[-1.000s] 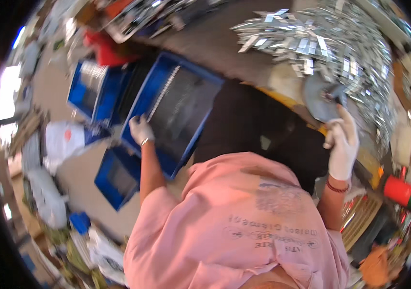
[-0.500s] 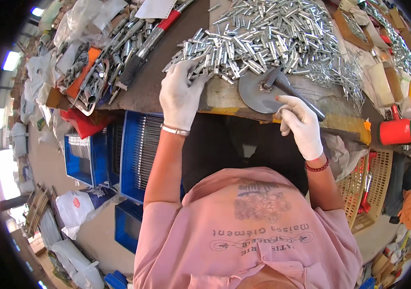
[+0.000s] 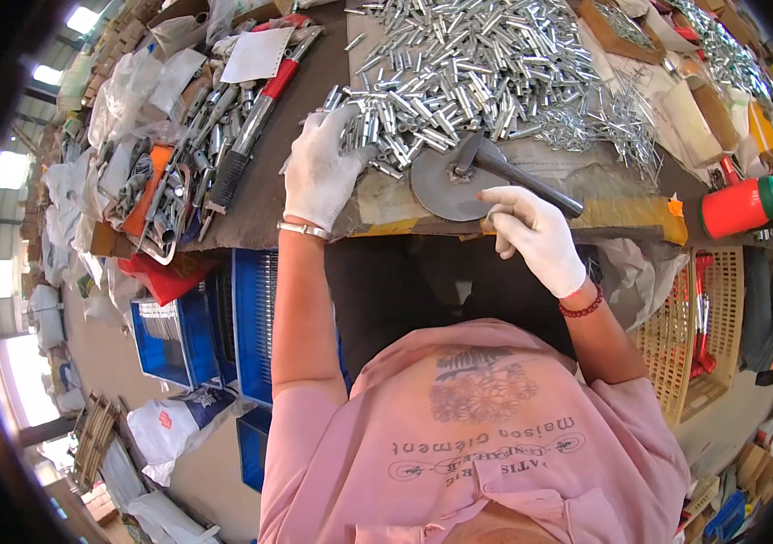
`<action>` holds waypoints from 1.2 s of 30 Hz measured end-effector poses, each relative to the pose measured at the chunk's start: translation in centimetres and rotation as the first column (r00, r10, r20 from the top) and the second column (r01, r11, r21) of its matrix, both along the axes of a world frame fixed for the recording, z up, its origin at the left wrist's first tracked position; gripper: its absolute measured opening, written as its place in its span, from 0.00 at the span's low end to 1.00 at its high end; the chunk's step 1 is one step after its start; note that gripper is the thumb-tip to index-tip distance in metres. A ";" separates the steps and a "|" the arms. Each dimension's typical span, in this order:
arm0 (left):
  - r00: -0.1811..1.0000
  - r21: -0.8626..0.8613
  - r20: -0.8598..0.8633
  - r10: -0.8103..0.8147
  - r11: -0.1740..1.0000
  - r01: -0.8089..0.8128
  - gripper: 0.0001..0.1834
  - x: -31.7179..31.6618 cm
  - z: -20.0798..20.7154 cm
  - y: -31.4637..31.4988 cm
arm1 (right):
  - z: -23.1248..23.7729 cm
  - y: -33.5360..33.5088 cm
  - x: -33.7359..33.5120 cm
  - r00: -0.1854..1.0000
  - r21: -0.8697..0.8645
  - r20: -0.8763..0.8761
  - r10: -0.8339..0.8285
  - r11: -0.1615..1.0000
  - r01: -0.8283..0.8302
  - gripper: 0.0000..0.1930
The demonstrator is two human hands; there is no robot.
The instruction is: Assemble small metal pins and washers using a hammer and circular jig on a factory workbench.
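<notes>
My left hand (image 3: 321,174), in a white glove, reaches to the left edge of a heap of short silvery metal tubes (image 3: 459,68). Its thumb and fingers are apart around the nearest tubes, and some fingertips are hidden among them. A hammer (image 3: 531,181) lies with its head on a round grey steel disc (image 3: 436,192) at the table's near edge. My right hand (image 3: 536,238), gloved too, hovers just in front of the disc and the hammer handle. A bare tip shows on its index finger. The other fingers are curled in, and whatever they hold is too small to make out.
Thin metal pins (image 3: 631,127) lie right of the tubes. Ratchet-like tools (image 3: 237,154) and plastic bags are piled at the left. A red and green cylinder (image 3: 742,207) sits at the right edge. Blue crates (image 3: 255,317) and a yellow basket (image 3: 708,335) stand below the table.
The whole view has shifted, with the heap and disc now further left in it. My left hand stays at the tubes, slightly closer to the disc. My right hand remains curled near the disc.
</notes>
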State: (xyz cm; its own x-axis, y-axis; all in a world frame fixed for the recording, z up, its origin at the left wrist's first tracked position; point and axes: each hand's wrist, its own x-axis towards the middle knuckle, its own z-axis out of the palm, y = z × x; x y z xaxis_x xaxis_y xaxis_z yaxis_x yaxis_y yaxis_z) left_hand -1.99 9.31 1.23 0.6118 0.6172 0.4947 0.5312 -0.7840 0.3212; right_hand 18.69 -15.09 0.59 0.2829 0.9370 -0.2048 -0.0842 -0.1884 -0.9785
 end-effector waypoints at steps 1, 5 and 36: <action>0.998 -0.083 -0.054 0.018 0.996 -0.022 0.26 0.4 0.8 -0.1 | 0.0 0.0 0.0 1.000 -0.003 0.006 0.010 1.000 -0.010 0.17; 0.993 -0.194 -0.119 0.008 0.980 -0.031 0.27 2.2 1.7 0.5 | 0.1 -0.2 0.1 1.000 -0.015 0.008 -0.009 1.000 0.009 0.17; 0.932 -0.304 0.099 -0.350 0.881 0.363 0.04 4.6 0.1 -8.2 | 1.0 -1.6 8.9 0.257 0.276 0.924 -0.284 0.959 0.069 0.06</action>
